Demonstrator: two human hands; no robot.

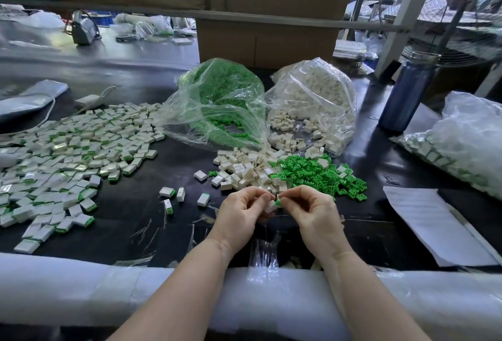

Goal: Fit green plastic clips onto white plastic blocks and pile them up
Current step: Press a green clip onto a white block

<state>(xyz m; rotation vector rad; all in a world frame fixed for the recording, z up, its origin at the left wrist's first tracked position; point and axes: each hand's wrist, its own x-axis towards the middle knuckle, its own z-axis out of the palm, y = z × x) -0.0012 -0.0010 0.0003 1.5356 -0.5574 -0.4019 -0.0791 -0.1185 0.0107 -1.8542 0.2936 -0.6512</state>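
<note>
My left hand [241, 210] pinches a white block [271, 207] just above the black table. My right hand [309, 208] pinches a green clip [278, 202] that touches the block's end. Behind the hands lie a loose heap of white blocks [244, 170] and, to its right, a heap of green clips [320, 174]. A wide pile of blocks with clips fitted [68, 150] covers the left of the table. Several fitted blocks [173, 196] lie singly left of my hands.
An open clear bag of green clips [220, 101] and one of white blocks [315, 104] stand behind the heaps. A blue bottle [404, 93], a bag of fitted pieces [461, 142] and paper sheets [432, 226] are at the right. White foam padding [81, 289] lines the near edge.
</note>
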